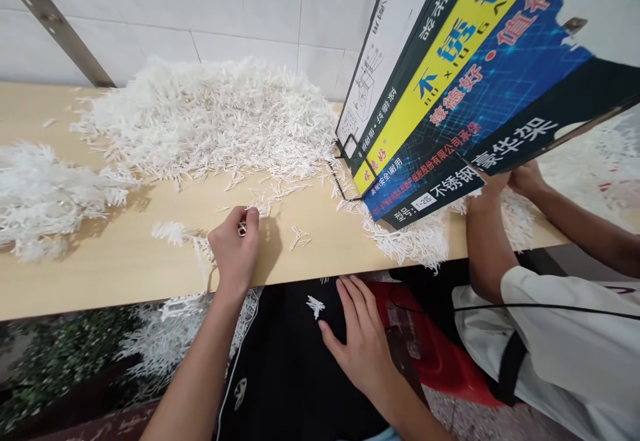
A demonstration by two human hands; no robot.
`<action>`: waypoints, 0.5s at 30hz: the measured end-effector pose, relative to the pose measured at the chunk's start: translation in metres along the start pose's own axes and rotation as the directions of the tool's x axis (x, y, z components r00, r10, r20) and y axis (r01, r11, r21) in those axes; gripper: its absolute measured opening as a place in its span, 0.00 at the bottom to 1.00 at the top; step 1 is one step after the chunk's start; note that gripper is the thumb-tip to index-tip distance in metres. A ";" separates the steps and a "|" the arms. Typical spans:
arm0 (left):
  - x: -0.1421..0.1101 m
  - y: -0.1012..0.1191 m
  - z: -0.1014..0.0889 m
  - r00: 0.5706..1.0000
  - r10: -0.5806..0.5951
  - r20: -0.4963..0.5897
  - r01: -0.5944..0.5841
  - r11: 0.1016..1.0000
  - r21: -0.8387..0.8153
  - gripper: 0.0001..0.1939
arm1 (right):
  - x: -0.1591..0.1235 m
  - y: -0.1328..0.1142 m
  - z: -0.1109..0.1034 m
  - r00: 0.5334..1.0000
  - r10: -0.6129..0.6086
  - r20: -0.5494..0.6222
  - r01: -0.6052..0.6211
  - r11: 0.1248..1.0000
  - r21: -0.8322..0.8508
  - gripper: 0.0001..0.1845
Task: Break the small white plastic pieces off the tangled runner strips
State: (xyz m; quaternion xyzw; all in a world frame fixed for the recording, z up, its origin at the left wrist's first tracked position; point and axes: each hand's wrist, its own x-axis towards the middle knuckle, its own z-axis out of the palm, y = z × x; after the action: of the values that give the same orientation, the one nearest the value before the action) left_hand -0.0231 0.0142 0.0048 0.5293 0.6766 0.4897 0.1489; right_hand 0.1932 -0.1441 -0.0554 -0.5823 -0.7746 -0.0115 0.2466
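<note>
My left hand is closed in a pinch above the front part of the wooden table, thumb against the curled fingers. It grips a strand of small white plastic pieces, which trails to the left and hangs down by the wrist. What lies inside the fingers is mostly hidden. My right hand rests over my black-clothed lap with its fingers stretched out. A small cluster of white pieces lies on the cloth beside its thumb. Between the hands, a few loose white sticks lie on the table.
A large pile of white pieces lies against the tiled wall, with a smaller pile at left. A tall printed cardboard box stands at right. Beyond it are a co-worker's arms. Green foliage shows below the table.
</note>
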 end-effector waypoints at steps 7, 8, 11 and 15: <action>0.000 0.000 -0.001 1.000 -0.010 0.004 0.010 1.000 0.002 0.13 | 0.004 -0.025 0.008 0.991 0.130 0.019 -0.129 0.990 -0.055 0.41; 0.000 0.000 -0.001 1.000 -0.014 0.009 0.014 1.000 0.003 0.13 | 0.003 -0.024 0.010 0.991 0.137 0.014 -0.136 0.989 -0.052 0.37; 0.000 0.000 -0.001 1.000 -0.018 0.025 0.018 1.000 0.003 0.13 | 0.002 -0.017 0.015 0.987 0.149 0.053 -0.146 0.987 -0.069 0.36; 0.001 0.001 0.001 0.999 -0.010 0.033 0.010 1.000 -0.007 0.13 | 0.020 -0.005 0.021 0.965 0.198 0.172 -0.182 0.978 -0.105 0.40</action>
State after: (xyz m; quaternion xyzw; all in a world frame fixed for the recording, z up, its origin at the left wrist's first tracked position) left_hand -0.0224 0.0154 0.0056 0.5332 0.6750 0.4828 0.1644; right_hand 0.1769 -0.1207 -0.0648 -0.6629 -0.7331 0.0311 0.1491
